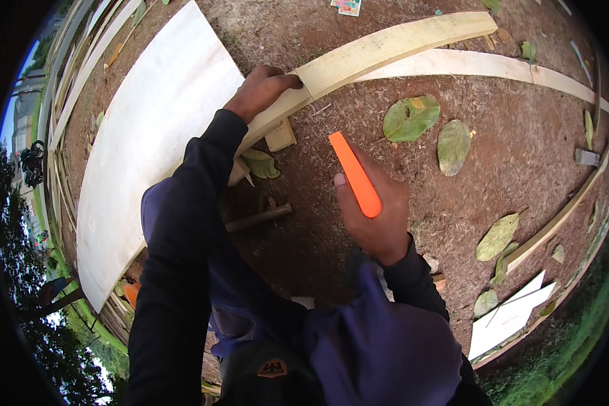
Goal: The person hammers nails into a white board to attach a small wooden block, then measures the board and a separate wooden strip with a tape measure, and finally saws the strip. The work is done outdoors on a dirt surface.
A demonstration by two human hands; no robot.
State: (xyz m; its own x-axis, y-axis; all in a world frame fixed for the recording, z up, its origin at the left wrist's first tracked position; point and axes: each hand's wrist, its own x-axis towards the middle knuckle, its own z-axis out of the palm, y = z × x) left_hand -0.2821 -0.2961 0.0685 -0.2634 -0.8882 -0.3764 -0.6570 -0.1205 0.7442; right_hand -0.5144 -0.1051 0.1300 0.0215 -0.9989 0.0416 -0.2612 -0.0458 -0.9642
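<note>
A long pale wooden plank (392, 49) runs from beside my left knee up to the far right. My left hand (264, 91) is closed over it, fingers curled and thumb lying by a thin dark line that crosses the wood. Lower and to the right, apart from the plank, my right hand (379, 210) grips a bright orange, tapered, flat-sided tool (355, 174) that points up and left. Its kind is not clear, and part of it is hidden in the palm. A small wooden block (281, 136) lies just under the plank near my left hand.
A large white board (149, 128) stretches along the left side. Another pale strip (453, 63) lies behind the plank. Green leaves (411, 119) are scattered on brown soil. White offcuts (511, 314) and a curved-looking wooden strip (561, 210) lie right. A stick (258, 217) lies between my legs.
</note>
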